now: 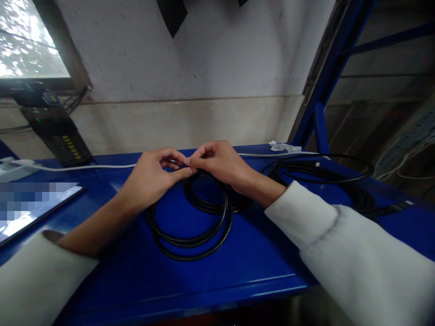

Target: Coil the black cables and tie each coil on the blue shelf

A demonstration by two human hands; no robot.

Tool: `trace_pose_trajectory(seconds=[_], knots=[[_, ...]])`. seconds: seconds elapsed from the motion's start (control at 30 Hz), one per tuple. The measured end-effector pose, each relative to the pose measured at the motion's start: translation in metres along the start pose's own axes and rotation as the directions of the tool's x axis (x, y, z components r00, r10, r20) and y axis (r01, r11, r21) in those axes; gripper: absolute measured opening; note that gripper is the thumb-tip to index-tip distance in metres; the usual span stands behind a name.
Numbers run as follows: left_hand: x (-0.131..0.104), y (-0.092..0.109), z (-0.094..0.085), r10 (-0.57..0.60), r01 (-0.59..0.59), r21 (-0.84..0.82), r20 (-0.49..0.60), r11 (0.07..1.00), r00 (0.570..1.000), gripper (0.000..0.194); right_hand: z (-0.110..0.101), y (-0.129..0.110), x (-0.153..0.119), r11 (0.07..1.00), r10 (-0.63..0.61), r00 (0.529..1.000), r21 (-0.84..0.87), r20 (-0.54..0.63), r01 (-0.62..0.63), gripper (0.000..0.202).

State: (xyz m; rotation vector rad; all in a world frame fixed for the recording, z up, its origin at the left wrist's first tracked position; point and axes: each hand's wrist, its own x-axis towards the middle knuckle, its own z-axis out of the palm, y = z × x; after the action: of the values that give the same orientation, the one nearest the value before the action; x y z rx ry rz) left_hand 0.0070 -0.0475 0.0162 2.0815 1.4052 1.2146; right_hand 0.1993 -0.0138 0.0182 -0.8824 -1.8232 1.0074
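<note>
On the blue metal tabletop, the bare left hand and right hand, fingertips meeting, pinch the far edge of a round coil of glossy black cable; its loops are best kept even and untwisted.

Blue tabletop, flat screen, yellow-lettered black object, bright window, blue metal frame

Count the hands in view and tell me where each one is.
2: the left hand and the right hand, their fingertips close together at the far side of the black cable coil.
</note>
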Motion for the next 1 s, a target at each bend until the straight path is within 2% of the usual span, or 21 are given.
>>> trace_pose_trajectory(seconds=[0.17,0.37,0.6,0.77,1.0], knots=[[-0.001,0.0,0.0,0.014,-0.014,-0.005,0.02,1.0,1.0,0.021,-0.001,-0.003,-0.001,1.0,-0.007,1.0,-0.01,0.027,0.008,0.01],[-0.002,0.001,-0.002,-0.001,0.001,-0.021,0.009,1.0,1.0,0.019,-0.002,-0.001,-0.001,0.998,-0.047,0.997,0.046,0.054,0.045,0.022],[-0.002,0.004,-0.004,-0.037,0.037,0.028,-0.017,0.999,0.999,0.025,-0.004,0.002,-0.001,0.998,-0.056,0.997,0.035,0.044,0.055,0.021],[-0.002,0.004,-0.003,-0.046,0.045,-0.013,-0.034,0.999,0.998,0.022,-0.004,0.003,0.0,0.996,-0.076,0.996,0.048,0.047,0.074,0.027],[-0.002,0.007,-0.005,-0.059,0.057,-0.049,-0.037,0.997,0.998,0.021,-0.002,0.008,0.003,0.987,-0.12,0.992,0.113,0.035,0.115,0.023]])
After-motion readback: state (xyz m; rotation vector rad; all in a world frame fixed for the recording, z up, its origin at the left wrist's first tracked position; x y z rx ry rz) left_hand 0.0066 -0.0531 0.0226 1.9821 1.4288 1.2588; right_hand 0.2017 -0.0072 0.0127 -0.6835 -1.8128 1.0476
